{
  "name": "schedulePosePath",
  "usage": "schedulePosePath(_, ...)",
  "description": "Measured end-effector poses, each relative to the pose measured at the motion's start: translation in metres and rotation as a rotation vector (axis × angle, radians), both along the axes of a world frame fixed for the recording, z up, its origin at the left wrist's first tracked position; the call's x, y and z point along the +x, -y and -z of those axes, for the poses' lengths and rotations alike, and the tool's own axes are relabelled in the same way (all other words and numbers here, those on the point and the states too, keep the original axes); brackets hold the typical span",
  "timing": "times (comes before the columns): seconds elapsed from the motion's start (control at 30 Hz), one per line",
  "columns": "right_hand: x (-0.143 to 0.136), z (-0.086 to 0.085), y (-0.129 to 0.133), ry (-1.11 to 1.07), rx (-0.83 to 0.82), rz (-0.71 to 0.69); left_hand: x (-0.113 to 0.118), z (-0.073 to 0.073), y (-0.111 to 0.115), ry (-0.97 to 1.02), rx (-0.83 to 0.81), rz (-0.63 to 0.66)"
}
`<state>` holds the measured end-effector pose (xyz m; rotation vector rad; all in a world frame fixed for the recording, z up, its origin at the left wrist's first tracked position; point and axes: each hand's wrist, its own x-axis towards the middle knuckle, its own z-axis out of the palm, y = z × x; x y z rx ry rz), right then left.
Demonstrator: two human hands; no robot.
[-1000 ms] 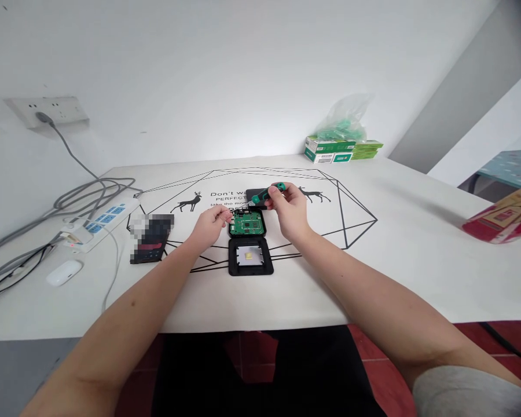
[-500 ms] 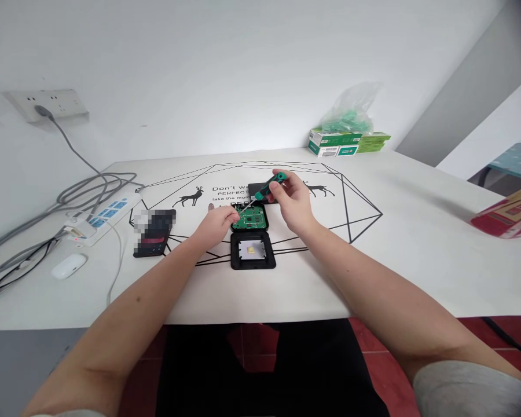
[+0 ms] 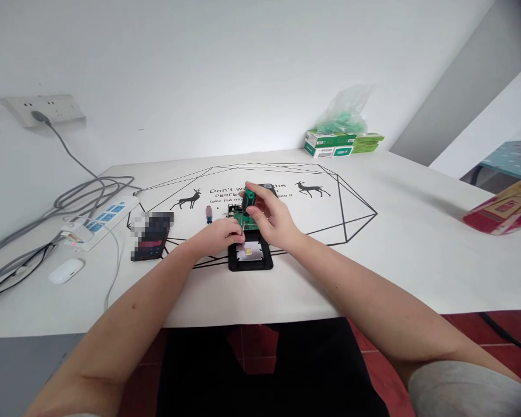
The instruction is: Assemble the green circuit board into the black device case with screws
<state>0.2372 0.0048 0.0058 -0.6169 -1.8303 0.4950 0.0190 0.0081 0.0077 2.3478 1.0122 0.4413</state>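
My right hand (image 3: 276, 219) grips a green-and-black screwdriver (image 3: 250, 198) by its handle, with the shaft pointing down and slightly towards me. Near the shaft's tip, the thumb and fingers of my left hand (image 3: 219, 236) are pinched together; whatever lies between them is too small to make out. Under both hands is a green circuit board (image 3: 255, 222), partly covered by my fingers. Closer to me lies an open black casing half (image 3: 268, 264) with a silver plate (image 3: 246, 255) inside. A black flat piece (image 3: 267, 189) shows behind my right hand.
A small screwdriver (image 3: 209, 214) lies left of the board. Further left are a phone (image 3: 156, 234), a power strip (image 3: 106, 217), coiled cables (image 3: 99, 185) and a white case (image 3: 66, 271). Green-and-white boxes (image 3: 330, 143) stand at the wall; a red package (image 3: 499, 211) sits right.
The screwdriver has swung more upright and shifted left and towards me with my right hand. My left hand has come nearer to me, over the casing half's edge, uncovering the small screwdriver.
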Motion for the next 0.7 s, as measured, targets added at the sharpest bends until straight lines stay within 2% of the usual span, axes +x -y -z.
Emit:
schedulePosePath(0.3,-0.011,-0.005,0.000,0.127,0.156,0.073,-0.002,-0.008,0.003,-0.034,-0.086,-0.014)
schedulePosePath(0.7,-0.013,-0.005,-0.002,0.159,0.154,0.060,-0.002,-0.013,0.005,-0.100,-0.042,0.025)
